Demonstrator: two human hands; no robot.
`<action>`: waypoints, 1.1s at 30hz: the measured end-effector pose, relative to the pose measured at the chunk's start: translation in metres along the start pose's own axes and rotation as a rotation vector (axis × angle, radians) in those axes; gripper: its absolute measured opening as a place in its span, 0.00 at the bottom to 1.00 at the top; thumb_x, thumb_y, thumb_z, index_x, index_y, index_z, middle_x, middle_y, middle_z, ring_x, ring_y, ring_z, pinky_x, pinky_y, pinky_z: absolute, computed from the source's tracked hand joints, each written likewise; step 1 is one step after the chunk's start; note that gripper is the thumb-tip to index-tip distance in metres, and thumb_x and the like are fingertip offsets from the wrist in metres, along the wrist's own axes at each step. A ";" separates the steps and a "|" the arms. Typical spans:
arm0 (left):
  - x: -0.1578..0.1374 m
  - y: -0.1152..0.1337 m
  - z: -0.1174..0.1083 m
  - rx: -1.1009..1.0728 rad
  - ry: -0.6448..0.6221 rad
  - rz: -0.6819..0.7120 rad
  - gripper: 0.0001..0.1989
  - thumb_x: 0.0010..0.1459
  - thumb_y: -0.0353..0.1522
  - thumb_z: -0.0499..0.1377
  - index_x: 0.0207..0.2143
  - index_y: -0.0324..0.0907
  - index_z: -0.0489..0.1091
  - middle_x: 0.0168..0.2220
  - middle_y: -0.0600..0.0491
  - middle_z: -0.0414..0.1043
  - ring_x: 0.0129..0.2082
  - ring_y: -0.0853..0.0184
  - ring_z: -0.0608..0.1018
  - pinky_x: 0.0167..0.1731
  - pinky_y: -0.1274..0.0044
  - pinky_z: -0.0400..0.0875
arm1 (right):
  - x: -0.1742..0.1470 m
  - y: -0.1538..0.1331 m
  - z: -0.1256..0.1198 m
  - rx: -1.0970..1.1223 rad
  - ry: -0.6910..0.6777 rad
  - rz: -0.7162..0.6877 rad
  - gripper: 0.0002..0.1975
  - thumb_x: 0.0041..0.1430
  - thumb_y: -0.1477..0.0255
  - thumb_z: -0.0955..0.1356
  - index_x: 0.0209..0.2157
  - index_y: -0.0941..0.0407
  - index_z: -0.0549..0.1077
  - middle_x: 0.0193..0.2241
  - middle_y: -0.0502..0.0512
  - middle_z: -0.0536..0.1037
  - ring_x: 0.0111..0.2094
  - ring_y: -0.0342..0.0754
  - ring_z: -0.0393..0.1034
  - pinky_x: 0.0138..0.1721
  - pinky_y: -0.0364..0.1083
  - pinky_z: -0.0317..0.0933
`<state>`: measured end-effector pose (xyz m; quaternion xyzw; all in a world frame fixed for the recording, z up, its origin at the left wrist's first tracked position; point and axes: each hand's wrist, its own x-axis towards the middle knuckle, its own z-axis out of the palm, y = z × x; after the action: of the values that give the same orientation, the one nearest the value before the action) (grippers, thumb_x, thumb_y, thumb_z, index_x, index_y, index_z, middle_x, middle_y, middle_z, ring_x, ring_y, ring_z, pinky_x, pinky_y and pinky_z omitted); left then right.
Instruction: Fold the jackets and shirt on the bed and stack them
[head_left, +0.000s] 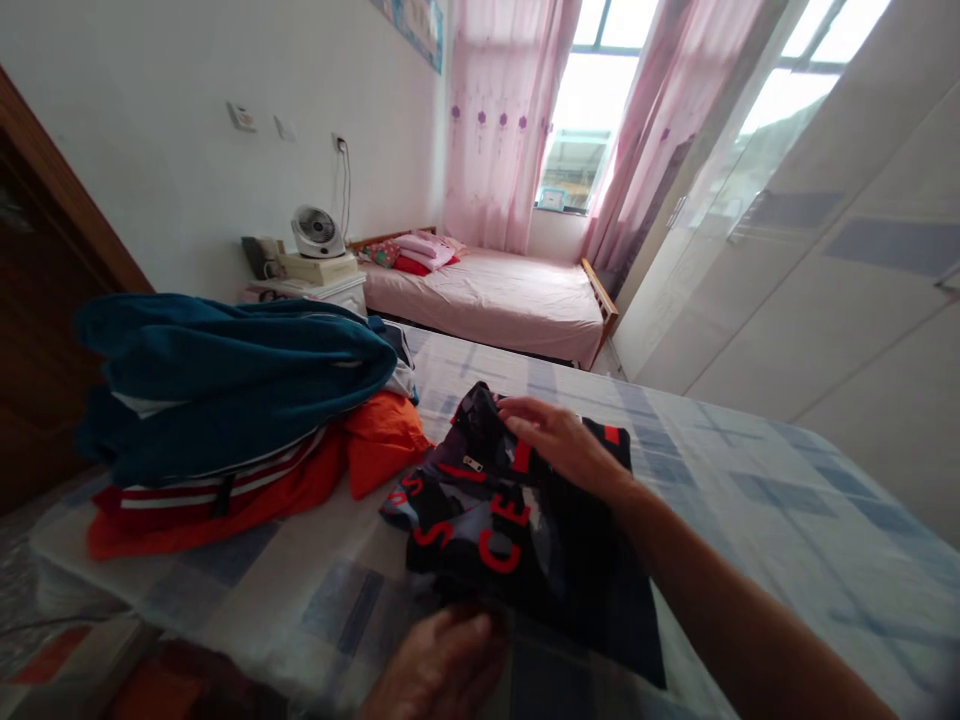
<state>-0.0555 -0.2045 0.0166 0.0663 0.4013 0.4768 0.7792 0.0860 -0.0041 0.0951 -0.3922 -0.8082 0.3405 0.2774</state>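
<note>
A black and grey patterned garment (540, 530) with red letters and a small zip pull lies partly folded on the checked cloth in front of me. My right hand (566, 440) rests on its far part by the collar, fingers stretched out over the fabric. At the garment's near edge is my left hand (442, 665), blurred and cut off by the frame's bottom. Its fingers are partly hidden, so whether they grip the fabric is unclear. To the left sits a heap of clothes, with a teal garment (240, 390) on top of red striped and orange clothing (382, 440).
The blue and white checked cloth (735, 520) covers the surface under the clothes. Beyond stand a pink bed (510, 290) and a small cabinet (345, 295) carrying a fan (316, 232). White wardrobe doors (787, 270) line the right side; a brown door (52, 330) is at left.
</note>
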 end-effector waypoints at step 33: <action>0.090 0.078 0.018 1.706 0.257 1.242 0.26 0.58 0.38 0.53 0.60 0.47 0.56 0.66 0.48 0.45 0.64 0.56 0.51 0.59 0.58 0.52 | -0.142 0.059 -0.009 -0.059 0.522 0.337 0.26 0.57 0.58 0.61 0.56 0.53 0.58 0.54 0.61 0.64 0.50 0.53 0.65 0.43 0.49 0.66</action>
<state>-0.0770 -0.0859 0.0158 0.7331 0.5780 0.3552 0.0469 0.1956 -0.0910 0.0293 -0.6030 -0.6427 0.2457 0.4037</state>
